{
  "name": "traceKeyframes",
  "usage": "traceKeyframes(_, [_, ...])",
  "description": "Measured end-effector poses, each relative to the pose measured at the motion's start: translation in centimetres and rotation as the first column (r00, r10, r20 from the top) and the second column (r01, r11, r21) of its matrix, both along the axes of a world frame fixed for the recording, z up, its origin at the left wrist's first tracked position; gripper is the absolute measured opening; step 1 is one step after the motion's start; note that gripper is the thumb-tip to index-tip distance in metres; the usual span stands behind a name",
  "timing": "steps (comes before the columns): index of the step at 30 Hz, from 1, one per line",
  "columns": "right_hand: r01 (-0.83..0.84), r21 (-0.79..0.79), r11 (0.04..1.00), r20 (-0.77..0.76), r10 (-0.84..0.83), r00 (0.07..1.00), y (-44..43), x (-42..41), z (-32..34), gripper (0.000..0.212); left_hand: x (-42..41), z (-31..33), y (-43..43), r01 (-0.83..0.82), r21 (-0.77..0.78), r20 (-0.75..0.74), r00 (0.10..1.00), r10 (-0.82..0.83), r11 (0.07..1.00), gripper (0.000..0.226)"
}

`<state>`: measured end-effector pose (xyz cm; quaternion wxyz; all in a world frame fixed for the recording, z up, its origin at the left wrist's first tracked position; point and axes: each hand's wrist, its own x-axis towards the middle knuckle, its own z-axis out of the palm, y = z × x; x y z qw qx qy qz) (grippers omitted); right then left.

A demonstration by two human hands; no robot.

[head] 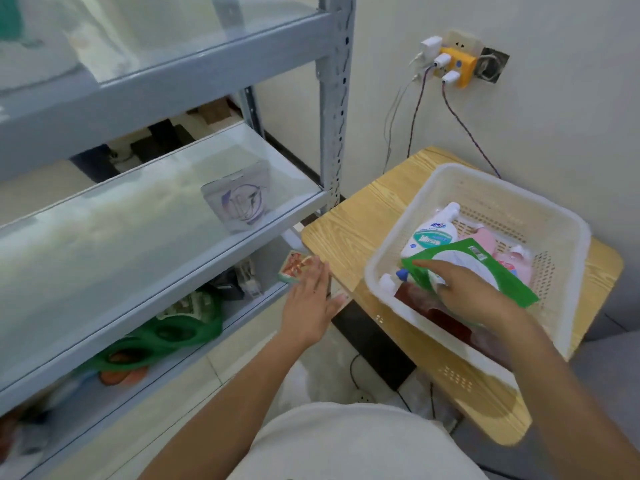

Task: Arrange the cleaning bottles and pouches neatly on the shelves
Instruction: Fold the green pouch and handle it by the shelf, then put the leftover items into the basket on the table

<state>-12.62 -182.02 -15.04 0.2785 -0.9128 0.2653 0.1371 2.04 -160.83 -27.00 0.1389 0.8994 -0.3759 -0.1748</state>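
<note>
Here, far to the left of the left hand [309, 299], the grey metal shelf unit [166, 258] is standing with its glass boards, and a white pouch with a purple print [239, 202] is standing alone on the middle board, above and to the left of that hand. Below it, on the lower board, green packages [166, 334] are lying, blurred, so I cannot tell what they are. A small box with a red pattern [294, 266] is sitting just above the fingertips of the left hand. The left hand itself is hanging open in the air, fingers spread and flat, holding nothing, between the shelf and the wooden table [349, 233].

To the right, the right hand [471, 296] is reaching into the white plastic basket [485, 188] on the table and is lying on a green pouch [485, 265]; its fingers are bent over the pouch, with one finger pointing left across it, but I cannot tell whether it is really gripping it. Just above this hand, a white bottle with a blue-green label [433, 233] is lying in the basket, and to the upper right of the hand pink bottles [509, 258] are lying beside the pouch. Under the wrist, a dark red thing [446, 320] is lying at the near wall of the basket.
</note>
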Motion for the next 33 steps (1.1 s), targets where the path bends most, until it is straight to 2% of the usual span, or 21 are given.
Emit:
traceKeyframes(2, [-0.027,0.01,1.0,0.097,0.026,0.995,2.8,2.7,-0.4,0.05,1.7,-0.2,3.8,-0.129,0.037,0.037,0.991,0.127,0.991,0.076])
traceKeyframes(6, [-0.24,0.071,0.968,0.174,0.225,0.959,9.0,9.4,-1.3,0.049,5.7,0.3,12.5,-0.334,0.068,0.092,0.94,0.327,0.94,0.073])
traceKeyframes(11, [-0.335,0.151,0.93,0.204,0.302,0.931,15.6,15.4,-2.6,0.052,9.0,0.1,20.4,-0.481,0.12,0.061,0.877,0.477,0.869,0.071])
traceKeyframes(14, [-0.329,0.119,0.937,0.22,0.298,0.929,17.5,17.7,-3.2,0.055,9.7,0.1,22.8,-0.518,0.14,0.037,0.854,0.518,0.844,0.071])
traceKeyframes(18, [-0.352,-0.05,0.935,0.276,0.352,0.894,17.3,20.8,-3.5,0.064,10.7,-0.1,23.8,-0.526,0.19,-0.01,0.844,0.537,0.829,0.074])
traceKeyframes(20, [-0.354,-0.184,0.917,0.369,0.399,0.839,16.4,22.8,-3.4,0.069,11.5,-0.4,23.4,-0.533,0.21,-0.032,0.834,0.55,0.82,0.075])
traceKeyframes(23, [-0.339,-0.408,0.848,0.452,0.51,0.731,14.7,26.1,-3.1,0.076,12.3,-0.4,22.3,-0.572,0.22,-0.043,0.804,0.593,0.791,0.073])
traceKeyframes(25, [-0.286,-0.525,0.801,0.424,0.538,0.729,13.5,28.1,-2.9,0.078,12.6,-0.4,21.5,-0.594,0.227,-0.031,0.788,0.615,0.772,0.073])
traceKeyframes(26, [-0.27,-0.567,0.778,0.405,0.549,0.732,12.9,29.0,-3.0,0.074,12.7,-0.4,21.3,-0.599,0.235,-0.026,0.783,0.621,0.765,0.074])
traceKeyframes(28, [-0.28,-0.598,0.751,0.366,0.566,0.739,11.9,30.4,-3.4,0.048,12.7,-0.5,20.9,-0.607,0.25,-0.014,0.777,0.63,0.754,0.075])
traceKeyframes(30, [-0.324,-0.539,0.778,0.341,0.553,0.76,11.8,31.4,-3.4,0.015,12.7,-0.4,20.6,-0.627,0.247,-0.01,0.761,0.649,0.739,0.076])
traceKeyframes(31, [-0.344,-0.493,0.799,0.329,0.538,0.776,11.9,31.8,-3.2,0.007,12.8,-0.2,20.4,-0.641,0.24,-0.027,0.747,0.665,0.729,0.076])
traceKeyframes(33, [-0.358,-0.379,0.853,0.307,0.481,0.821,12.6,32.1,-2.9,0.016,13.1,0.5,19.7,-0.671,0.196,-0.095,0.713,0.695,0.715,0.076])
